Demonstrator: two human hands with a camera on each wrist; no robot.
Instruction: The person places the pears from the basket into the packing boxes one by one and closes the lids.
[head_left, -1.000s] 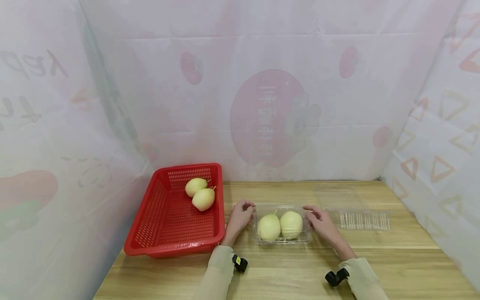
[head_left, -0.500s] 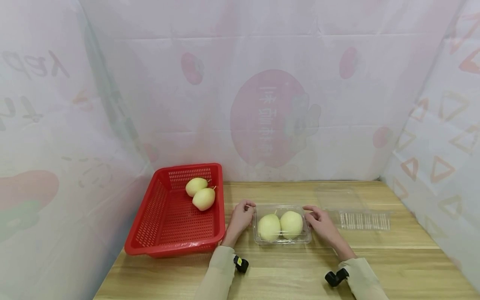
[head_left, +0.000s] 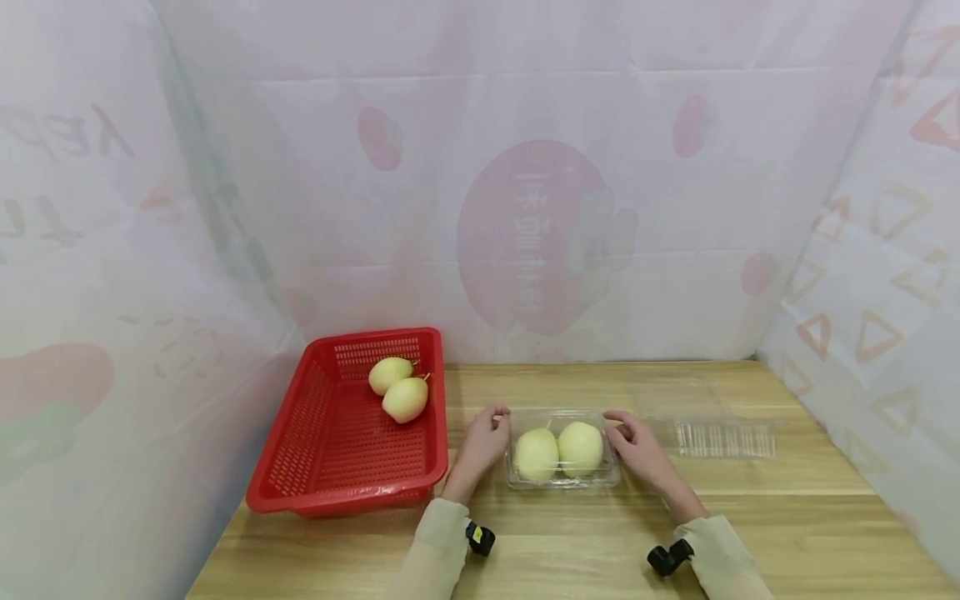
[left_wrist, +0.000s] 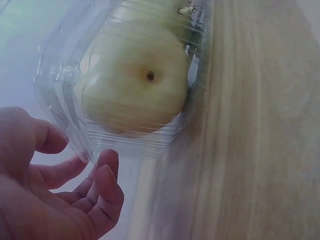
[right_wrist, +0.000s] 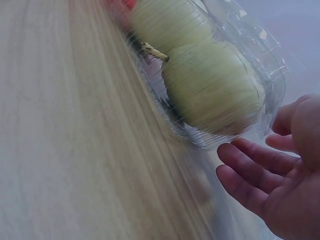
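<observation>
Two pale yellow pears lie side by side in a clear plastic box on the table. Whether a lid covers them is hard to tell through the glare. At the box's left end is my left hand, its fingers loosely bent. In the left wrist view, the index fingertip meets the box's rim, with the thumb beside it. My right hand is at the opposite end. Seen from the right wrist, its fingers are relaxed just by the box's ribbed side, without wrapping round it.
A red perforated basket stands at the left, with two more pears inside. Behind the right hand lies another clear plastic box, spread open. Printed cloth walls bound the wooden table at the back and sides.
The whole head view has shifted very slightly. Both hands, the box and the pears stay where they were relative to one another.
</observation>
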